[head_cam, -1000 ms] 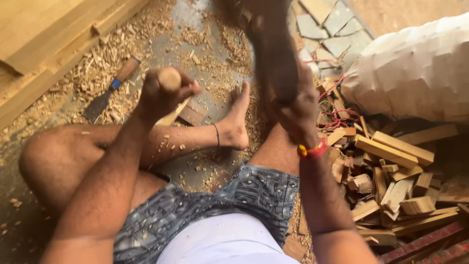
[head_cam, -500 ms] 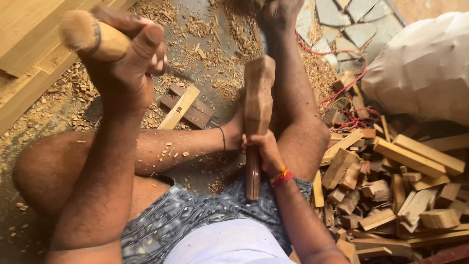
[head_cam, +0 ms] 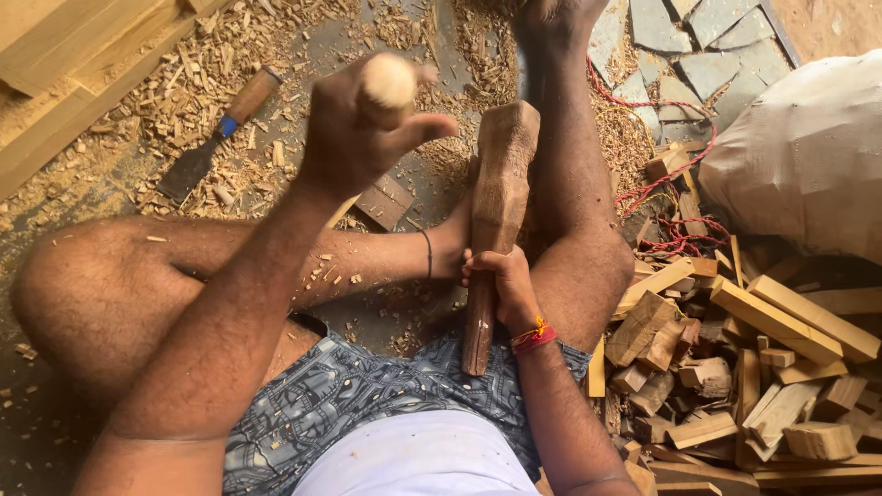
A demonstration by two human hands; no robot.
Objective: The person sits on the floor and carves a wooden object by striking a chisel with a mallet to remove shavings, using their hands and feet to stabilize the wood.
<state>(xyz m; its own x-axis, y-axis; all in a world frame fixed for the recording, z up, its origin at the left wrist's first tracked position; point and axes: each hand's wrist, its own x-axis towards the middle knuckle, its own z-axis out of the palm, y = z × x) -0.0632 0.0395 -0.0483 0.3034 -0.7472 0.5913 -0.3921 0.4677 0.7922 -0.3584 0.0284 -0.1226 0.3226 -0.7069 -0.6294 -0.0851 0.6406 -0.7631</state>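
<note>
Left hand (head_cam: 354, 138), closed on a pale round wooden piece (head_cam: 388, 81), had dropped nearer the mallet (head_cam: 496, 216) than half a second before. Right hand (head_cam: 501, 285) gripped the mallet's handle, upright; scrap blocks (head_cam: 735, 367) right of it.

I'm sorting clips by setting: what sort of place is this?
Probably a floor-level woodcarving workshop. Wood shavings cover the ground, a chisel lies among them, offcut blocks are piled nearby, and the right hand holds a wooden mallet.

My left hand (head_cam: 367, 129) was raised, fingers curled into a fist; my right hand (head_cam: 496, 280) sat lower, gripping tight.
</note>
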